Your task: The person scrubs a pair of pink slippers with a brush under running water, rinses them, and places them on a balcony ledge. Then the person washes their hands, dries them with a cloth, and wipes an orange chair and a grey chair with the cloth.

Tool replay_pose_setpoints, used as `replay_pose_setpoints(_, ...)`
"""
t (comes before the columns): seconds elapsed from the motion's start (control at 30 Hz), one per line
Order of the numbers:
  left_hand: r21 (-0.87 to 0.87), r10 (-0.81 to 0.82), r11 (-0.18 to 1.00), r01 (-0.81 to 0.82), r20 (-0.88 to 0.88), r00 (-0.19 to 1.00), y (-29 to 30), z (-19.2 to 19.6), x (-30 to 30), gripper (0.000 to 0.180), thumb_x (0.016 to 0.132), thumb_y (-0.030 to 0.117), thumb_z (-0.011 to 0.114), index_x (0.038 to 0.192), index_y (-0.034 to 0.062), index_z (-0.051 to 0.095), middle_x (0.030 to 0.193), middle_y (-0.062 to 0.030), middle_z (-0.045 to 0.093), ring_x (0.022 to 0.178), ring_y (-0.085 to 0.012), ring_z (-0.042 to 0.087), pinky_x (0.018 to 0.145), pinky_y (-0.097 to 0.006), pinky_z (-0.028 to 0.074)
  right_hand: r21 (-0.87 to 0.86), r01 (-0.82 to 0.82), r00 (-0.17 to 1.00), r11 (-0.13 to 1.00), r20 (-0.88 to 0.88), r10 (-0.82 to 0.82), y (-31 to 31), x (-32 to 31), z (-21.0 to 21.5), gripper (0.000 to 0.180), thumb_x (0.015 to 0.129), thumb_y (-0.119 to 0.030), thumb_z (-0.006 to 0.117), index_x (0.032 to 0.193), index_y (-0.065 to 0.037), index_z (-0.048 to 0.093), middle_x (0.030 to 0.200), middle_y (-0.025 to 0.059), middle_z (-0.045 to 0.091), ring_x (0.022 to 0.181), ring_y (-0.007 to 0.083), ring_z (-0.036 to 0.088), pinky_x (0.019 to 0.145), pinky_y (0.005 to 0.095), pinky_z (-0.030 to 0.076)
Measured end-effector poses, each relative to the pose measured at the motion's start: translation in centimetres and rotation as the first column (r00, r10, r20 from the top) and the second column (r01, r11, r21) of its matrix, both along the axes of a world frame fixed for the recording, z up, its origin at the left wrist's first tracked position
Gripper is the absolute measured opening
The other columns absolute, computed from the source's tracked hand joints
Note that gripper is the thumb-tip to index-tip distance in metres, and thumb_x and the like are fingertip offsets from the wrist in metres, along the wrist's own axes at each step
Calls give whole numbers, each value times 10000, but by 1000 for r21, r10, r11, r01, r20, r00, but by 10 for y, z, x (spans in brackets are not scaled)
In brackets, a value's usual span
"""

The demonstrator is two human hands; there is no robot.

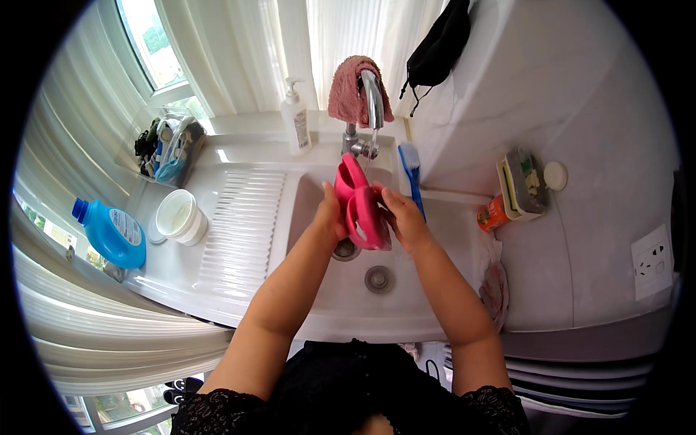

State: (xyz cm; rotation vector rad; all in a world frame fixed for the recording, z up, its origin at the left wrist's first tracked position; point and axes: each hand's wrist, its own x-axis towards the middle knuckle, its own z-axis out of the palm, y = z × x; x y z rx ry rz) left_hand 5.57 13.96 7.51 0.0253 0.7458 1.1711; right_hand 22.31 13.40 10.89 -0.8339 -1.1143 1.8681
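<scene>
Over the sink basin [428, 290] I hold a bright pink slipper [362, 210] with both hands, raised and tilted under the faucet [373, 101]. My left hand [332, 212] grips its left side, the fingers partly hidden behind it. The fingers of my right hand [404, 220] close on its right edge. A thin stream of water runs from the spout down toward the slipper's far end. A pink towel [351, 90] is draped over the faucet. Close behind my right hand, a blue brush [411, 174] with pale bristles leans at the basin's far edge.
A ribbed washboard [243, 225] lies left of the basin. Farther left stand a white tub [181, 217], a blue detergent bottle [112, 233] and a clear bin [163, 148]. A white pump bottle [296, 119] stands behind. A caddy [520, 187] hangs on the right wall near a socket [651, 262].
</scene>
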Motion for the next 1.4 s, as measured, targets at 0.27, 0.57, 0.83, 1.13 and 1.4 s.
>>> replay_pose_setpoints(0.27,-123,163,980,-158,33,986,17,25,9,360,978,336,531,1209,62,566,1219,-133,604,1133,-306,571,1014,-518,433,109,140,989,984,-65,-134,13,7,-7,627,938,-538,514,1335,-53,498,1292,92,571,1170,177,549,999,320,418)
replay_pose_setpoints(0.57,-297,397,896,-330,203,895,10,-11,-14,334,997,227,467,1279,52,499,1314,-152,531,1188,-325,521,1008,-525,418,259,363,864,895,265,-427,55,-30,-14,493,859,-359,706,1156,9,569,1038,112,631,900,166,609,791,281,493)
replay_pose_setpoints(0.83,-381,578,800,-463,282,766,25,-13,-19,349,1002,195,409,1312,48,473,1352,-141,495,1232,-341,472,1046,-517,372,411,220,819,885,416,-396,93,-41,-31,507,874,-185,679,1305,9,496,1153,132,607,967,176,600,828,297,496)
replay_pose_setpoints(1.13,-62,478,874,-482,288,830,19,31,35,371,984,177,482,1317,19,434,1352,-181,450,1240,-344,459,1080,-533,353,378,342,820,861,328,-469,78,-18,6,791,772,-204,765,1398,44,349,1296,187,532,1166,252,544,972,338,448)
replay_pose_setpoints(1.4,-142,377,925,-353,205,903,-1,11,21,383,939,177,592,1270,67,434,1251,-116,489,1193,-325,475,1060,-549,355,332,221,821,917,443,-359,71,-4,-2,790,763,-209,774,1388,37,357,1313,201,505,1173,266,536,968,358,455)
